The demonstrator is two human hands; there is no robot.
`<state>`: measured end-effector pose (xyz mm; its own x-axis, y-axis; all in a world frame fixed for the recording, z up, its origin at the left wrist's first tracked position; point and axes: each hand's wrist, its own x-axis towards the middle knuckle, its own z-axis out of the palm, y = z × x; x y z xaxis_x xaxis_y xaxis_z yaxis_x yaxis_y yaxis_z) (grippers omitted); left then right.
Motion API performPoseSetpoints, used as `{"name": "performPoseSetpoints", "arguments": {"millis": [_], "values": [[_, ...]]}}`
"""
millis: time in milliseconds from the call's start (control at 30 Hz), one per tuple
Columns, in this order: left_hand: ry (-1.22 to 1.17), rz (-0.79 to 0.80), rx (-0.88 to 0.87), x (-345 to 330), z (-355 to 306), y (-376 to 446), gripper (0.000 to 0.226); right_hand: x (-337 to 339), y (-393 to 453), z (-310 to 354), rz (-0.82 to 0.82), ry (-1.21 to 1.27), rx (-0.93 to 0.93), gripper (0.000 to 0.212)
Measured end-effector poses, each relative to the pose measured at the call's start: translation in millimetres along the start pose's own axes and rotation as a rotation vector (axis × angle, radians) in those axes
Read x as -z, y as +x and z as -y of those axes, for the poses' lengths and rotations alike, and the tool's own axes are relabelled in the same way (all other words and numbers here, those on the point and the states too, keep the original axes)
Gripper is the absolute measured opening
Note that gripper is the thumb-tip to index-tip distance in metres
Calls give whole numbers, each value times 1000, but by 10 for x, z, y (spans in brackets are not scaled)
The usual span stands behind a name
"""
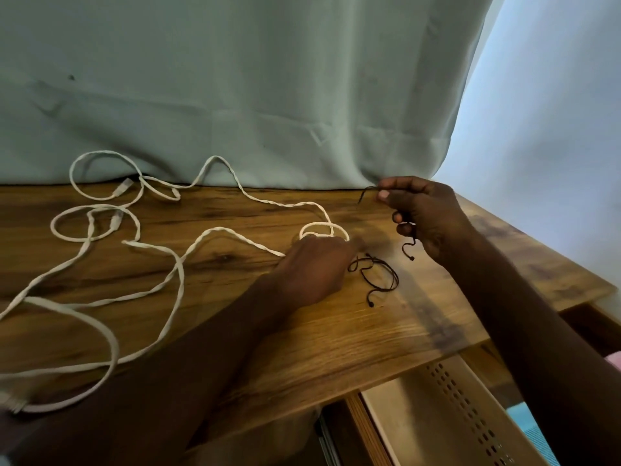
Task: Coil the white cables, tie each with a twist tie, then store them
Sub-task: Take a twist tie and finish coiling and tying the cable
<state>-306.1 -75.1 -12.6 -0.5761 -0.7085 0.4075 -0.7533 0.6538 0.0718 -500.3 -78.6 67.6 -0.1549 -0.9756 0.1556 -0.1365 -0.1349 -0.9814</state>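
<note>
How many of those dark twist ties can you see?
2: one pinched in the right hand, raised above the table; one lying on the wood beside the left hand. More may be hidden.

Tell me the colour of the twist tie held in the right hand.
Dark, near black, seen in the head view: the twist tie in the right hand.

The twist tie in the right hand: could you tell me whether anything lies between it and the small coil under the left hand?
Nothing visible does. The right hand pinches the twist tie above bare table; the small coil sits just left, held by the left hand. The spare ties lie nearer the camera.
</note>
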Motion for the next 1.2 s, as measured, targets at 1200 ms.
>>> {"name": "performPoseSetpoints", "arguments": {"millis": [1200], "values": [[-1426,-1400,708,971,1594,-273,6,-2674,407,-271,-419,353,-127,23]]}}
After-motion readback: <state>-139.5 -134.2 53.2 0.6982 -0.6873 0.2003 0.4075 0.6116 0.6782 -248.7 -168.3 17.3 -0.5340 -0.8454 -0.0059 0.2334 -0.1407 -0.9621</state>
